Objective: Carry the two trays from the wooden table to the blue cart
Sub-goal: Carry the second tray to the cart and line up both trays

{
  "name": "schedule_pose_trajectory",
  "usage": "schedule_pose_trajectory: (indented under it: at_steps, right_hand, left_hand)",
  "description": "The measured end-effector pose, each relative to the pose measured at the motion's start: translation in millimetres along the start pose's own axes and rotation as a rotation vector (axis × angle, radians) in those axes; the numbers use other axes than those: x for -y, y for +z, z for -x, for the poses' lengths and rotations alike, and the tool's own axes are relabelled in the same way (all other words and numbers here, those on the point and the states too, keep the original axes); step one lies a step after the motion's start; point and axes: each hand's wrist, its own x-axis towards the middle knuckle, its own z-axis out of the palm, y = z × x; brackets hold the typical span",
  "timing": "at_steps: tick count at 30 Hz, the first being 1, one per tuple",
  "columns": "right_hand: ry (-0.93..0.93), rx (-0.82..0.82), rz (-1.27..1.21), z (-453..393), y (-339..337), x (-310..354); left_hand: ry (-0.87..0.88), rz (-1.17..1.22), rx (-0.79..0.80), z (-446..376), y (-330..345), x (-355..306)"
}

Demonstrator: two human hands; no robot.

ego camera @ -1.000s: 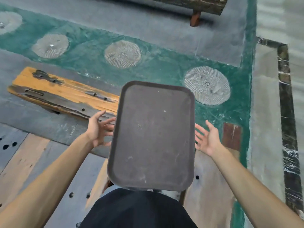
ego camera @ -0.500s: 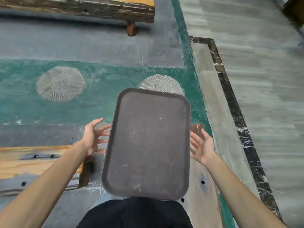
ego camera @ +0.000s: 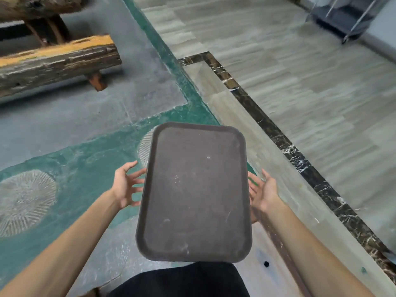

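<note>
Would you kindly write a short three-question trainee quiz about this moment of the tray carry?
1. True or false: the brown tray carries dishes.
2. Which does the left hand do? A) curls over the tray's top face B) reaches its fingers under the tray's edge C) hangs at the side
3. Fill in: the blue cart stands at the upper ____ of the view.

Key
1. False; its top is bare.
2. B; the right hand does likewise, palm open.
3. right

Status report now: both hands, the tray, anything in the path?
Left hand and right hand open, fingers spread at tray sides. Tray level, nothing on it. Floor ahead clear; cart far right.
</note>
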Motion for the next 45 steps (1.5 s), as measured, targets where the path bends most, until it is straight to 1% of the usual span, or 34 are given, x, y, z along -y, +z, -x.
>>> schedule_pose_trajectory:
  at_steps: [6, 8, 11, 17, 22, 24, 27, 30, 34, 40, 45]
  right_hand:
    - [-0.039, -0.014, -0.229, -34, -20, 103]
    - [-0.045, -0.065, -0.268, -36, -37, 126]
    - [-0.095, -0.096, -0.311, -35, -67, 154]
    - [-0.153, -0.239, -0.459, -42, -148, 196]
    - [-0.193, -0.361, -0.547, -59, -214, 230]
    - [-0.221, -0.416, -0.582, -67, -237, 245]
    - [-0.204, -0.515, -0.654, -67, -267, 267]
    - [-0.227, -0.571, -0.713, -62, -301, 285]
    - [-0.264, -0.656, -0.79, -51, -347, 300]
    - [-0.318, -0.753, -0.937, -18, -429, 292]
    - [-0.353, -0.812, -1.094, 18, -514, 266]
  left_hand:
    - [0.032, -0.149, 0.062, -60, 103, -118]
    - [0.035, -0.211, 0.09, -77, 141, -144]
    - [0.028, -0.266, 0.194, -101, 198, -176]
    - [0.003, -0.462, 0.363, -141, 337, -216]
    - [-0.07, -0.592, 0.52, -187, 460, -234]
    - [-0.071, -0.642, 0.565, -204, 516, -237]
    - [-0.075, -0.737, 0.546, -212, 591, -239]
    - [-0.111, -0.778, 0.626, -216, 657, -241]
    - [-0.109, -0.902, 0.714, -216, 745, -233]
    - [-0.122, -1.052, 0.86, -188, 867, -189]
    - [-0.13, -1.147, 0.921, -146, 970, -111]
